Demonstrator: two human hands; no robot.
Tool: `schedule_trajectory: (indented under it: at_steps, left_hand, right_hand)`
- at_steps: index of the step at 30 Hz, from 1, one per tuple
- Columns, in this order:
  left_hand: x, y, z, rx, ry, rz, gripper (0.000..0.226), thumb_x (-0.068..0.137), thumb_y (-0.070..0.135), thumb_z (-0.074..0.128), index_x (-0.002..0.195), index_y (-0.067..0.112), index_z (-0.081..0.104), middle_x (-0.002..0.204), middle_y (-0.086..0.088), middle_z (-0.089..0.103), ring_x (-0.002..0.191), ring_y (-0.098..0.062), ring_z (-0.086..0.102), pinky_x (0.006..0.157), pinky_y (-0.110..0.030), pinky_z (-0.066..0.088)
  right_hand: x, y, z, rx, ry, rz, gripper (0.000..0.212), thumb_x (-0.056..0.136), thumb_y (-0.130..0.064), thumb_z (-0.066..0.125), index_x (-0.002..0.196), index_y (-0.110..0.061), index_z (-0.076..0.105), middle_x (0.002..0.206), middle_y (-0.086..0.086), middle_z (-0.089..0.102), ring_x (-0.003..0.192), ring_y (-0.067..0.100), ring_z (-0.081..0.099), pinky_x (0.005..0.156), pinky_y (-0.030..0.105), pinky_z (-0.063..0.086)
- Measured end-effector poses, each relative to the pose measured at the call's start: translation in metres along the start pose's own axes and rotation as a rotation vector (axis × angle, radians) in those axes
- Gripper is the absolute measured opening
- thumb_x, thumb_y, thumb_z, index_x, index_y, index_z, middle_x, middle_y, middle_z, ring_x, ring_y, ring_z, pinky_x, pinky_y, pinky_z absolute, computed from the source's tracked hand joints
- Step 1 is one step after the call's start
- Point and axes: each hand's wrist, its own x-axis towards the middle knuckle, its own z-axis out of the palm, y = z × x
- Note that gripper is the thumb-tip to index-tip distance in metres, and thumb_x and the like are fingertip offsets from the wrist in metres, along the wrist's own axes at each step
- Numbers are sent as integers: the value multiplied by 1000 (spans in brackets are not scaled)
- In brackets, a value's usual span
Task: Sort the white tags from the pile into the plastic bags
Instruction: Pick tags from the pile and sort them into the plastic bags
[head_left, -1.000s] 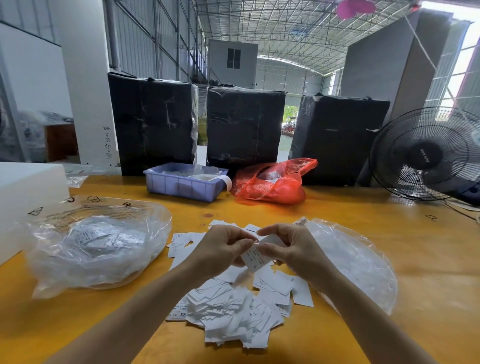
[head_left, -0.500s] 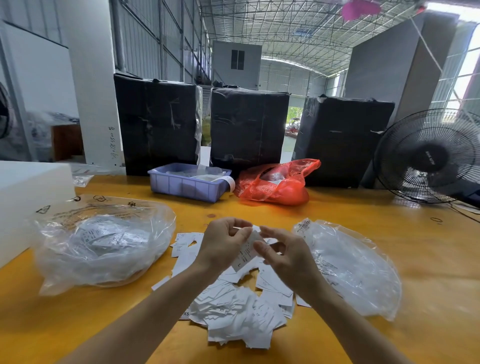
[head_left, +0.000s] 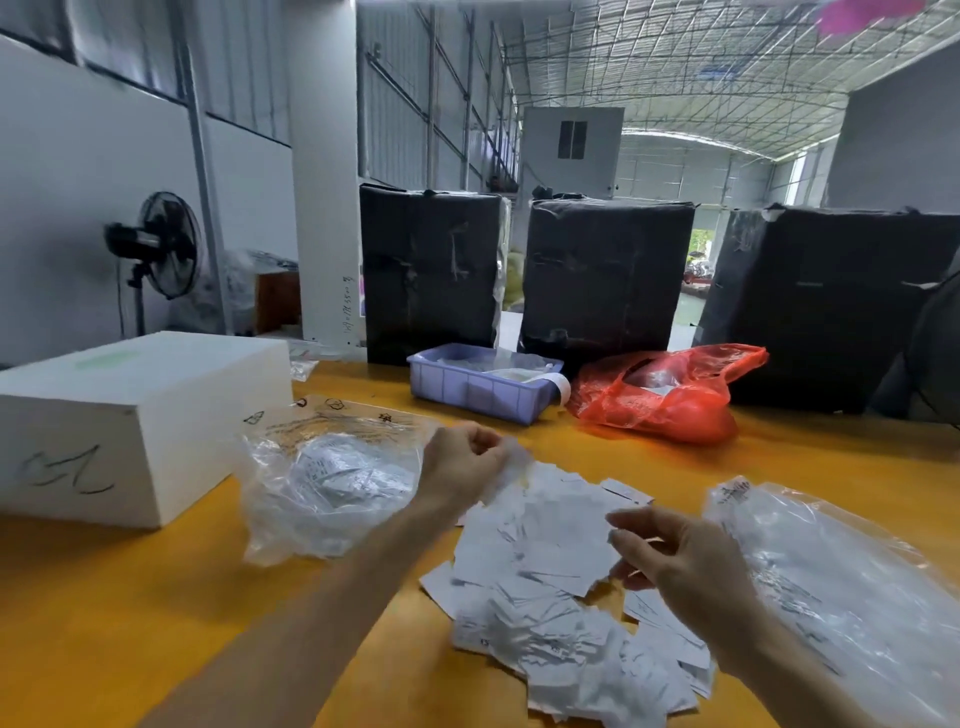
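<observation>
Hands now parted: one tag (head_left: 511, 462) is pinched in the left hand (head_left: 462, 465) & carried toward the left bag (head_left: 332, 483), left of the pile (head_left: 556, 597). Right hand (head_left: 675, 558) fingers are loosely curled, nothing held. One tag is prob. sorted next; right bag (head_left: 841, 582) lies right of pile.

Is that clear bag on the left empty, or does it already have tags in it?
Not empty: white printed tags show through the left clear bag lying on the table.
</observation>
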Motion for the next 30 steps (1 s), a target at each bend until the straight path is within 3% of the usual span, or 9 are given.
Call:
schedule_trajectory:
  at_steps: [5,10,13,16,19,21,22,24,30]
  left_hand:
    - [51,-31,-76,438,256,-96,13,90,9,58,96,2,67,96,-16,68,91,-31,63,78,-37,54]
    - [59,-54,-96,933,160,-133,14,91,4,55,103,1,61,109,-17,62,94,-29,58,80,-38,51]
    - [49,-47,-77,1217,189,-14,32,92,20,56,122,10,51,124,-14,49,113,-30,46,88,-38,44]
    - [28,-35,-33,965,133,310,35,89,19,61,122,12,57,118,-12,55,111,-28,49,88,-34,42]
    - [6,-25,14,718,-271,402,27,89,24,63,115,19,62,115,-1,58,106,-19,53,87,-25,40]
    - [1,-23,40,724,-552,363,29,90,33,62,118,27,59,119,4,55,106,-13,52,89,-21,41]
    - [2,-23,50,730,-632,334,31,89,37,62,119,30,58,120,5,54,106,-11,52,90,-22,41]
    - [6,-26,65,730,-682,294,36,87,42,64,120,31,57,121,4,53,101,-10,50,89,-21,41]
    - [18,-30,81,754,-665,270,40,85,38,68,121,26,58,117,5,56,90,-8,48,80,-18,40]
  right_hand:
    - [-1,6,-1,-97,-40,14,16,83,-1,67,87,-16,71,77,1,72,61,18,68,54,22,54]
    - [2,9,-10,-203,-95,18,14,85,-5,66,87,-19,68,75,0,71,63,14,67,56,22,53]
    - [11,12,-37,-415,50,-88,13,84,-5,65,83,-16,72,72,-10,68,60,9,65,57,15,49]
    - [24,28,-89,-757,256,-67,21,81,3,56,77,-10,72,74,0,69,73,19,63,63,22,47]
    - [37,54,-131,-1085,176,222,19,85,1,49,84,-3,68,87,10,66,94,27,63,74,31,49]
    - [38,68,-138,-1209,95,275,12,92,-14,54,95,-7,64,98,9,64,105,26,59,82,31,48]
    - [38,73,-138,-1242,82,279,20,93,-23,56,106,-8,62,108,7,64,109,23,58,87,30,48]
    - [40,82,-135,-1239,99,264,25,94,-26,54,109,-9,64,113,6,65,107,20,59,88,30,49]
    - [44,85,-131,-1190,162,221,19,89,-6,48,88,-10,67,93,4,66,82,19,62,69,32,52]
